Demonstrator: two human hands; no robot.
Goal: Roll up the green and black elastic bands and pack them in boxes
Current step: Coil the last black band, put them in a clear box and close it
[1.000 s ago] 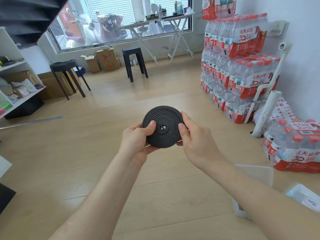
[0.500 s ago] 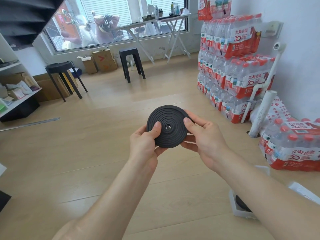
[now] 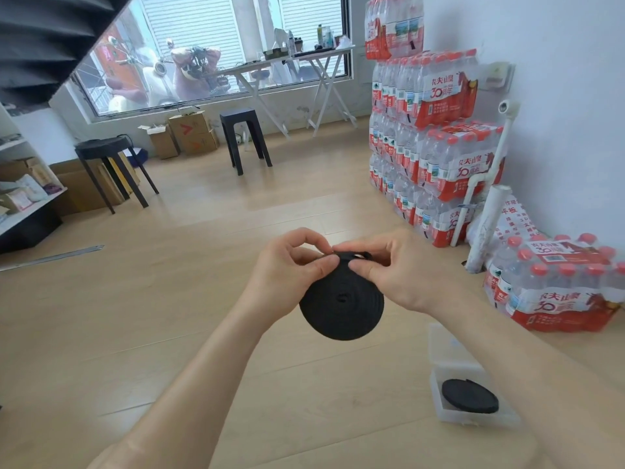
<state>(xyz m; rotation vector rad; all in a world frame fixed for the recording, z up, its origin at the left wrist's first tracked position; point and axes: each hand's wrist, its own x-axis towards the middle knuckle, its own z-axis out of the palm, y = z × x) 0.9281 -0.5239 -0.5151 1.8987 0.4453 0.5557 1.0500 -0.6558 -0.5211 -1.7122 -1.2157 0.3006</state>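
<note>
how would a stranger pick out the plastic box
From the water bottle packs along the right wall, drop to the floor nearer the camera. The clear plastic box lies there. Unlike the cardboard boxes by the window, it holds a black roll.

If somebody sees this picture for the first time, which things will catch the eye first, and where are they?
First comes the rolled black band in the middle, held in the air, with the left hand and the right hand pinching its top edge. Next is the clear box on the floor at lower right, with a second black roll inside. Water bottle packs stand stacked by the right wall.
</note>
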